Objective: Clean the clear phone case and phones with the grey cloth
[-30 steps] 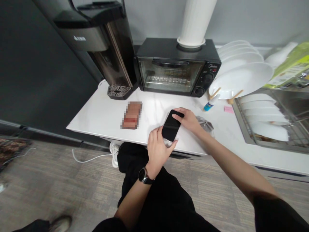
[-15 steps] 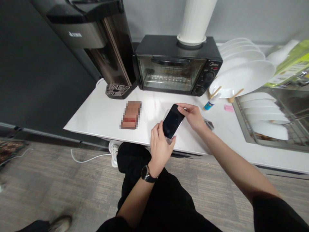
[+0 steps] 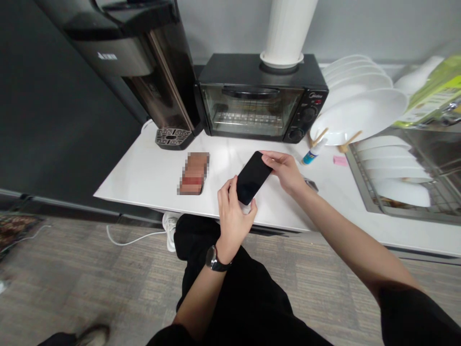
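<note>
A black phone (image 3: 253, 178) is tilted above the white counter, its dark screen facing up. My left hand (image 3: 233, 211) grips its lower left end, fingers along one side and thumb at the bottom corner. At the upper right end, my right hand (image 3: 283, 170) pinches the phone between thumb and fingers. Something clear or pale shows just under the phone's lower end, mostly hidden. To the left on the counter (image 3: 144, 178) lies a flat, blurred-out reddish-brown object (image 3: 194, 174).
Behind stand a dispenser (image 3: 162, 86) and a black toaster oven (image 3: 248, 115) with a white cylinder (image 3: 288, 33) on top. At right are a glue bottle (image 3: 312, 154), pink item (image 3: 340, 161), plates (image 3: 363, 113) and dish rack (image 3: 365, 202). Another person's shoe (image 3: 94, 335) shows lower left.
The phone has turned slightly and shifted left with both hands. The clear edge seen beside it before is now mostly hidden. The view has moved slightly.
</note>
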Available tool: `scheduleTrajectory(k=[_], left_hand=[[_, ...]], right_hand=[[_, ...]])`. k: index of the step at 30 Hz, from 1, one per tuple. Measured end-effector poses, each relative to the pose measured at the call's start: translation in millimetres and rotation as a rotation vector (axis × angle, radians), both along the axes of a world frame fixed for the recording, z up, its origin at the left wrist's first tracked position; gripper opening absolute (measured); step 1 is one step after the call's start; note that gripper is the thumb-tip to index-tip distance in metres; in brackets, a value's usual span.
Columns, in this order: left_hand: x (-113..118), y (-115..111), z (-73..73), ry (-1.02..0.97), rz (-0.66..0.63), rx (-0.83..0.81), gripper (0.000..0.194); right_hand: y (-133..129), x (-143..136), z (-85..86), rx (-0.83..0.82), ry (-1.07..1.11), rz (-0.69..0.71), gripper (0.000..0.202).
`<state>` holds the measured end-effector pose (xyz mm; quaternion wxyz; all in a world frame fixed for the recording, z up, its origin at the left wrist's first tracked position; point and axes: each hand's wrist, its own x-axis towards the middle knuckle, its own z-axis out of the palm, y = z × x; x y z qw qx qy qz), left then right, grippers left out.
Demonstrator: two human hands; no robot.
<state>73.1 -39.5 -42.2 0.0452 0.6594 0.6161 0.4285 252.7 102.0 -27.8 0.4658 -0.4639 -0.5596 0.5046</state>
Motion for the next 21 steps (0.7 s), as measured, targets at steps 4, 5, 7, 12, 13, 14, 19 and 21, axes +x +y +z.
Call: scheduleTrajectory(k=[4,5,7,12,13,14,19,21], left_hand=[[-8.0,-9.6,8.8,0.045,0.028,0.02,0.066],[-10.6,-11.5,9.5,0.057,0.03,0.013,0.063],[-14.9,-13.5,8.5,0.066,0.024,-0.003,0.06],[-17.2,-9.4,-0.5,0.069,0.007,-0.049,0.052],[-16.8,-8.3,-2.1,0.081,0.008,-0.06,0.051],[-16.5,-7.4,-3.5,0.096,0.008,-0.072,0.051],[-19.1,-6.7,-6.9,0.134,0.008,-0.099,0.05],[-22.6,-6.7,-6.6,0.117,0.001,-0.11,0.049]], right_hand=[[5.3,-3.8,-10.7,0.2,-0.346,0.055,0.035],[5.7,-4.9,-14.6,0.256,-0.452,0.075,0.03],[4.9,-7.4,-22.5,0.345,-0.605,0.091,0.026],[0.4,-13.0,-34.7,0.37,-0.623,0.07,0.032],[0.2,-14.2,-35.5,0.374,-0.627,0.06,0.035],[0.5,-15.6,-35.9,0.387,-0.643,0.049,0.036],[4.8,-23.1,-35.6,0.444,-0.781,0.071,0.032],[5.5,-25.7,-35.7,0.441,-0.818,0.101,0.035]])
